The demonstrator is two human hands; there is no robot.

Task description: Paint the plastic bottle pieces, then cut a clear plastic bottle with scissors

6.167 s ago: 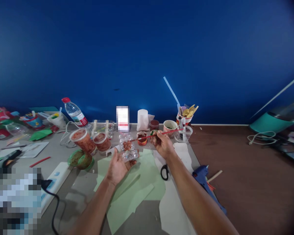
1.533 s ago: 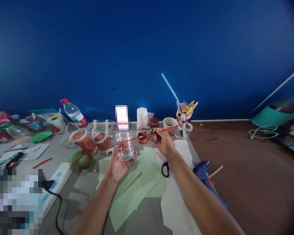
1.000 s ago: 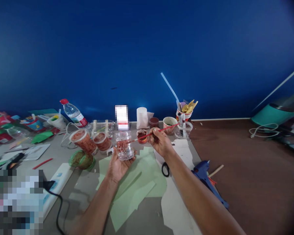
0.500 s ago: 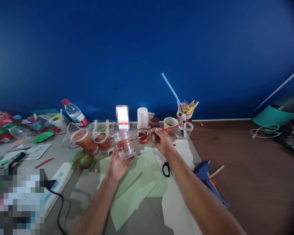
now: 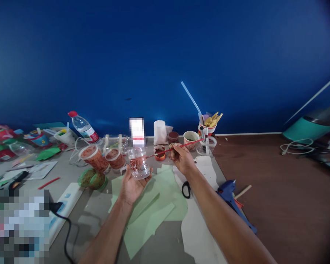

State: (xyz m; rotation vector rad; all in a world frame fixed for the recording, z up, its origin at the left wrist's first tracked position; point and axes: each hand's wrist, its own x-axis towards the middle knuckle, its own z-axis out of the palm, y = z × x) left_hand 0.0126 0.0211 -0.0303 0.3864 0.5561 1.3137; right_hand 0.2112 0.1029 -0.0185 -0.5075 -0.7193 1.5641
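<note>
My left hand point(image 5: 133, 185) is closed around the lower part of a clear plastic cup-like bottle piece point(image 5: 139, 167), tilted a little, with brownish-red paint on its side. In my right hand point(image 5: 180, 157) is a thin red paintbrush point(image 5: 167, 150), pinched between the fingers. Its tip points left and meets the painted side of the clear piece. Just behind the brush sits a small orange pot point(image 5: 160, 155) with dark red paint inside. Two red-painted containers stand left of my left hand: a larger tub point(image 5: 95, 159) and a smaller tub point(image 5: 116, 160).
Light green paper sheets point(image 5: 154, 209) lie under my hands. Black-handled scissors point(image 5: 186, 190) and a blue glue gun point(image 5: 231, 198) are near my right forearm. A water bottle point(image 5: 84, 128) leans at the back left. A power strip point(image 5: 66, 201) with a black cord lies left.
Almost nothing differs. The brush stays at the side of the clear piece, and both hands hold nearly the same positions; the view has shifted very slightly.
</note>
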